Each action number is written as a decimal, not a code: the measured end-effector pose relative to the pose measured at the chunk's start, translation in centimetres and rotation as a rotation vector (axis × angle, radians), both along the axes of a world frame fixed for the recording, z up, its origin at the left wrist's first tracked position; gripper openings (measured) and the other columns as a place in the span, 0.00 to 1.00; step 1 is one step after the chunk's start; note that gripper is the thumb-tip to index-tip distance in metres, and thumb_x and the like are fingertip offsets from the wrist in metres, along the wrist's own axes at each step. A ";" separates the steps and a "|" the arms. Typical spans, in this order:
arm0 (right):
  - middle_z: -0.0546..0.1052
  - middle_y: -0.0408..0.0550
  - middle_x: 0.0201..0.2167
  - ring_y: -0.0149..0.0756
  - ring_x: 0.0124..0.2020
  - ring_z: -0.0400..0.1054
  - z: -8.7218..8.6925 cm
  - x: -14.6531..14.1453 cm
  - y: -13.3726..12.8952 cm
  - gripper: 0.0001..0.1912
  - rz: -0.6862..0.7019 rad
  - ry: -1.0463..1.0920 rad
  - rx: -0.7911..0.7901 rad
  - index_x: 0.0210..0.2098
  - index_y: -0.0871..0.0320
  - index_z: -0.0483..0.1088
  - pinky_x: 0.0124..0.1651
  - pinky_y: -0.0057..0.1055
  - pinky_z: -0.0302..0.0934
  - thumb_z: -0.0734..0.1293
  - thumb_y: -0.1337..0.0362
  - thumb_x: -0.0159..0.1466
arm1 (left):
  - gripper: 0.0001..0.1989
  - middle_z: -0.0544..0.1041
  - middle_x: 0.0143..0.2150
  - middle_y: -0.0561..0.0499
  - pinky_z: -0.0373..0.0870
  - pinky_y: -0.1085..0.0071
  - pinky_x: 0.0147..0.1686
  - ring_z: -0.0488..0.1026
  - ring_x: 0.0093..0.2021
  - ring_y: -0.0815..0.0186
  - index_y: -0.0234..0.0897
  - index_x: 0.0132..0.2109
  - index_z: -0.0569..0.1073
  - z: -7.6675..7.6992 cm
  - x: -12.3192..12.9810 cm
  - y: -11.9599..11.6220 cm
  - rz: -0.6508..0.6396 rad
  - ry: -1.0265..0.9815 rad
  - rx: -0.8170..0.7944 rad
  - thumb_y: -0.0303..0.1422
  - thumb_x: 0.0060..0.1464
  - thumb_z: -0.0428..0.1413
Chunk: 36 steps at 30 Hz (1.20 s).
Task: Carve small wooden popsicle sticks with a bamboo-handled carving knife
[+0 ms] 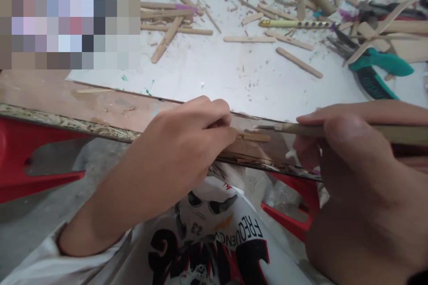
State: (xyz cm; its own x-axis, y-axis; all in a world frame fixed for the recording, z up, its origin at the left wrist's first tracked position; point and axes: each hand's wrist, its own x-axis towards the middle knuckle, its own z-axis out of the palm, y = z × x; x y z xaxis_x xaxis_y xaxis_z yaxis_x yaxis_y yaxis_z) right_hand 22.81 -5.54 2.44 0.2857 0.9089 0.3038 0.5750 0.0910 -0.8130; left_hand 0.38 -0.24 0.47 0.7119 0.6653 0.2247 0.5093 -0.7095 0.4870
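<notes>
My left hand is closed at the table's front edge, its fingertips pressing a short wooden stick piece that sticks out to the right. My right hand grips a thin carving tool with a wooden handle. The tool's narrow metal tip points left, just above the stick piece; I cannot tell whether they touch. The left end of the piece is hidden under my left fingers.
A white sheet covers much of the table, with loose wooden sticks and shavings on it. Teal-handled pliers lie at the right. Red plastic seats show below the table edge.
</notes>
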 end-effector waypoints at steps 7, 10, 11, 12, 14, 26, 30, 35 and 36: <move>0.80 0.41 0.24 0.35 0.20 0.72 0.0 -0.6 -0.4 0.06 -0.048 0.236 -0.233 0.35 0.50 0.83 0.18 0.29 0.65 0.81 0.60 0.59 | 0.12 0.79 0.43 0.53 0.68 0.65 0.40 0.75 0.44 0.64 0.39 0.38 0.80 -0.2 0.2 0.1 0.059 -0.003 -0.001 0.23 0.67 0.55; 0.79 0.41 0.23 0.34 0.21 0.72 -0.2 -0.5 -0.4 0.07 -0.062 0.132 -0.209 0.33 0.50 0.81 0.21 0.30 0.68 0.79 0.57 0.62 | 0.13 0.77 0.41 0.52 0.67 0.63 0.42 0.74 0.44 0.63 0.38 0.36 0.79 0.0 0.2 0.1 0.051 0.017 -0.025 0.22 0.67 0.54; 0.79 0.41 0.24 0.33 0.22 0.72 -0.2 -0.6 -0.4 0.07 -0.064 0.089 -0.195 0.33 0.49 0.81 0.21 0.29 0.68 0.79 0.56 0.63 | 0.13 0.77 0.41 0.52 0.66 0.63 0.42 0.73 0.44 0.63 0.38 0.36 0.79 0.0 0.3 0.1 0.050 0.020 -0.027 0.22 0.67 0.54; 0.79 0.41 0.24 0.33 0.22 0.72 -0.3 -0.8 -0.4 0.07 -0.058 0.052 -0.182 0.33 0.49 0.81 0.21 0.29 0.67 0.79 0.56 0.63 | 0.13 0.76 0.40 0.52 0.66 0.62 0.41 0.73 0.43 0.63 0.38 0.36 0.79 0.1 0.3 0.0 0.054 0.019 -0.026 0.22 0.67 0.54; 0.79 0.42 0.26 0.34 0.24 0.72 -0.2 -1.3 -0.4 0.06 -0.016 0.012 -0.171 0.33 0.48 0.81 0.21 0.31 0.67 0.79 0.56 0.63 | 0.13 0.75 0.40 0.52 0.65 0.62 0.40 0.72 0.43 0.63 0.38 0.36 0.79 0.2 0.3 0.0 0.049 0.022 -0.030 0.21 0.67 0.54; 0.81 0.44 0.33 0.33 0.30 0.71 -0.4 -0.9 -0.1 0.08 0.018 -0.075 -0.176 0.34 0.47 0.82 0.24 0.32 0.62 0.79 0.52 0.63 | 0.17 0.77 0.42 0.51 0.65 0.64 0.38 0.73 0.43 0.63 0.38 0.36 0.80 -0.1 0.3 0.0 0.052 0.010 -0.028 0.20 0.67 0.50; 0.81 0.41 0.33 0.33 0.30 0.72 -0.4 -0.4 -0.3 0.07 0.054 -0.176 -0.162 0.36 0.46 0.81 0.26 0.34 0.61 0.77 0.53 0.66 | 0.17 0.77 0.41 0.51 0.66 0.64 0.38 0.74 0.44 0.63 0.38 0.36 0.80 0.0 0.3 -0.1 0.076 0.016 -0.047 0.20 0.66 0.50; 0.82 0.41 0.33 0.37 0.31 0.76 0.2 0.4 1.0 0.07 0.207 -0.258 -0.178 0.35 0.47 0.80 0.28 0.34 0.64 0.76 0.53 0.67 | 0.16 0.78 0.44 0.51 0.68 0.64 0.40 0.73 0.46 0.63 0.39 0.40 0.80 0.0 0.2 0.0 0.046 0.023 -0.054 0.18 0.63 0.50; 0.82 0.41 0.33 0.36 0.31 0.77 0.3 0.6 1.6 0.08 0.252 -0.223 -0.189 0.34 0.48 0.80 0.28 0.33 0.66 0.76 0.53 0.67 | 0.16 0.78 0.44 0.51 0.68 0.64 0.40 0.73 0.46 0.63 0.39 0.40 0.80 0.0 0.2 0.0 0.052 0.027 -0.051 0.18 0.64 0.50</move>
